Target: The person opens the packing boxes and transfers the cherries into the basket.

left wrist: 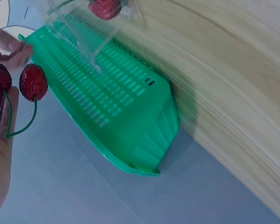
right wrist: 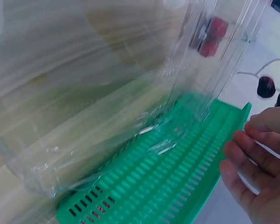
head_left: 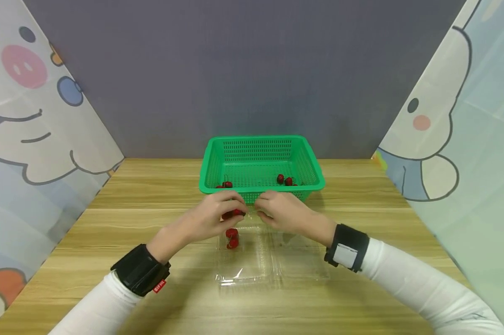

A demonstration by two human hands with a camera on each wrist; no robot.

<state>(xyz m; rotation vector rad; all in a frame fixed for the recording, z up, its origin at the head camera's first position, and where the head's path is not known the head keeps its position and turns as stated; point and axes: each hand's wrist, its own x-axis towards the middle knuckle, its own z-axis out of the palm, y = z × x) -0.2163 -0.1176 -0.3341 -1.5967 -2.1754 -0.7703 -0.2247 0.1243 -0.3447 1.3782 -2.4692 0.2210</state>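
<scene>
A pair of red cherries (left wrist: 33, 82) joined by a thin green stem is held in my left hand (head_left: 220, 211), above the far left part of a clear plastic box (head_left: 252, 260). Close by on the right, my right hand (head_left: 283, 211) has loosely bent fingers (right wrist: 252, 161) with nothing visible between them. Both hands hover near the front rim of a green basket (head_left: 262, 189). Inside the box, toward its left side, lie two more red cherries (head_left: 232, 238).
More cherries (head_left: 288, 180) lie in the basket's right front corner, and some cherries (head_left: 227, 184) in its left front corner. The box's clear lid (head_left: 302, 260) spreads to the right on the wooden table (head_left: 151, 223). A grey wall (head_left: 256, 70) stands behind.
</scene>
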